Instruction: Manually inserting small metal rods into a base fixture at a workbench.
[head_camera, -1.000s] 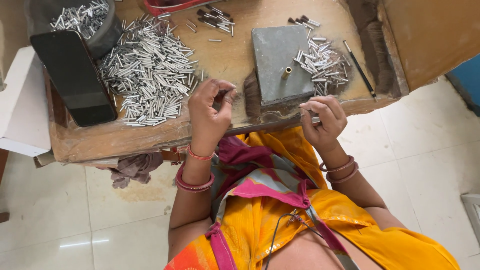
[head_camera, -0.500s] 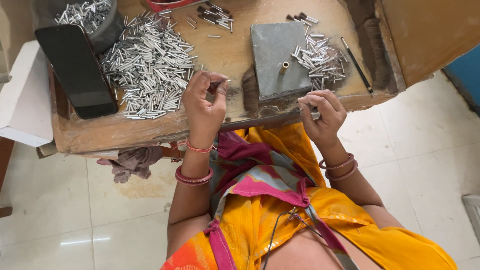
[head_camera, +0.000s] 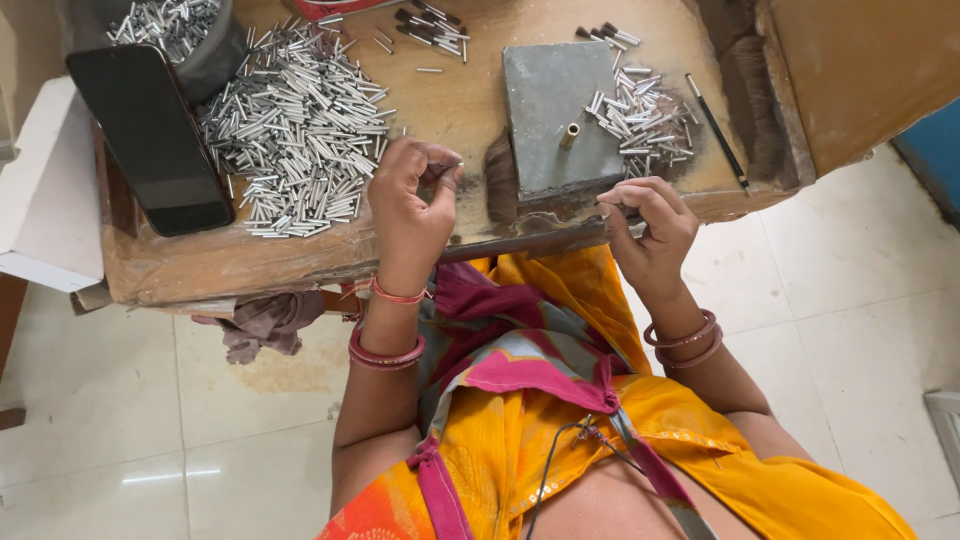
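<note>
Sideways, the thin tube (head_camera: 612, 209) lies pinched in right hand (head_camera: 645, 230).

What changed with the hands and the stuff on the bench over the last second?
The left hand eased slightly left, fingers still pinched on a small tube. The right hand lifted a little toward the grey block. The tube pile and dark phone stayed put.

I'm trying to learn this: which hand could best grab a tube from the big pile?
Probably left. The left hand hovers right beside the big pile of metal tubes, while the right hand is beyond the grey block, nearer the small pile.
</note>
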